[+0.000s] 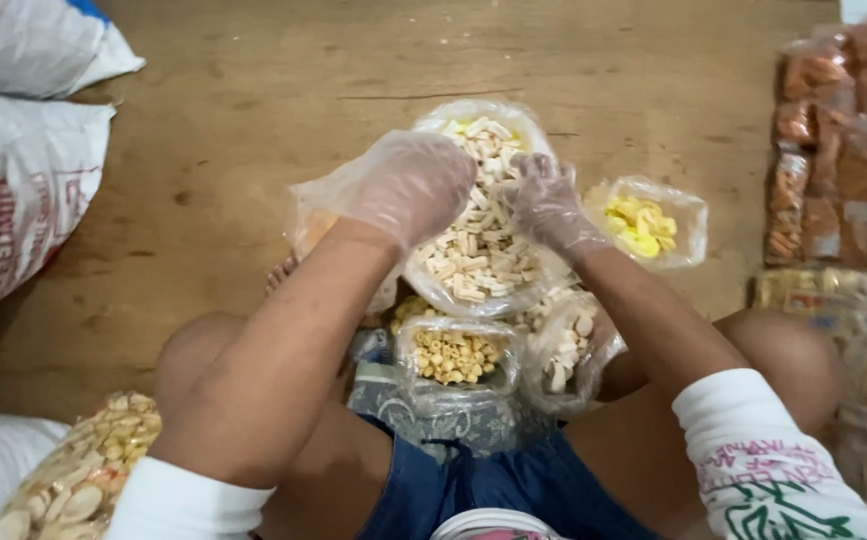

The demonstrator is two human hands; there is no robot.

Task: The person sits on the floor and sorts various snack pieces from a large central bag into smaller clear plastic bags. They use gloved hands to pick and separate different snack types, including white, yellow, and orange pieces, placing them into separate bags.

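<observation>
Both gloved hands, left hand (pixel 408 185) and right hand (pixel 545 205), clasp the open bag of pale stick snacks (pixel 478 240) above the lap, mid-filling by my guess; smaller snack bags (pixel 453 355) crowd below, on the wooden floor (pixel 253 100).

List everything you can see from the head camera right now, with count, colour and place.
Large snack bag: one, clear plastic, pale stick-shaped pieces, centre, between both hands.
Yellow snack bag: one, clear, yellow pieces, right of the large bag.
Small bags: at least two, clear, tan and pale pieces, on the lap.
Round-cracker bag: one, clear, beige pieces, bottom left.
White sacks: at least two, left edge.
Packed snack packets: many, orange-brown, right edge.
Wooden floor: brown, underneath everything.
Left hand: in a clear glove, at the large bag's left rim.
Right hand: in a clear glove, at its right rim.
</observation>
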